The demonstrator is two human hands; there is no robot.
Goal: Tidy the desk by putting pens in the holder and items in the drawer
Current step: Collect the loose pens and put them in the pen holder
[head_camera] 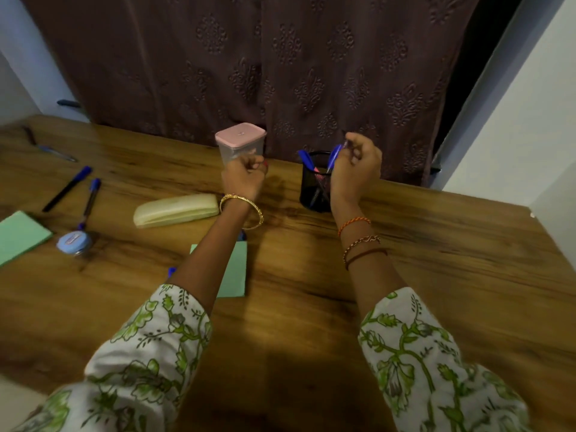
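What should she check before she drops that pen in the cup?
1. Pen pinched in right hand: ok.
2. Pen above the black holder: ok.
3. Room in the holder, with few pens inside: ok.
4. Holder standing upright on the desk: ok.
5. Left hand empty for the next pen: cannot tell, fingers curled.
6. All pens collected: not ok, two blue-capped pens lie at left.
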